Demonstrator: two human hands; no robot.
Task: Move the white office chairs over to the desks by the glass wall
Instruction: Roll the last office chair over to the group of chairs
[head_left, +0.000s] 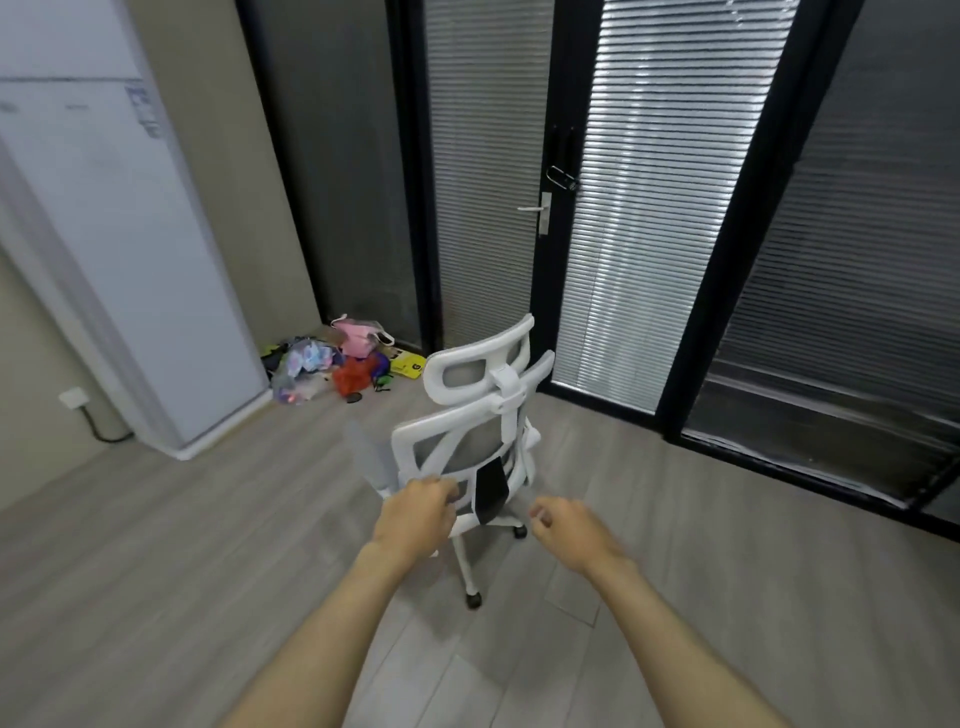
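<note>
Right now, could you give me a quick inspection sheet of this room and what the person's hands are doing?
Surface: grey wood-look floor, bare around the chair.
Job's things: one white office chair, back toward the camera, standing on castors; no desks in view.
Clutter: pile of coloured bags in the corner.
Hands: left hand at the chair's lower back, grip unclear; right hand loosely curled, apart from the chair, holding nothing.
Cables: black cable running down from a wall socket.
Surroundings: white fridge on the left; glass door with blinds.

Office: glass wall with blinds, office chair.
</note>
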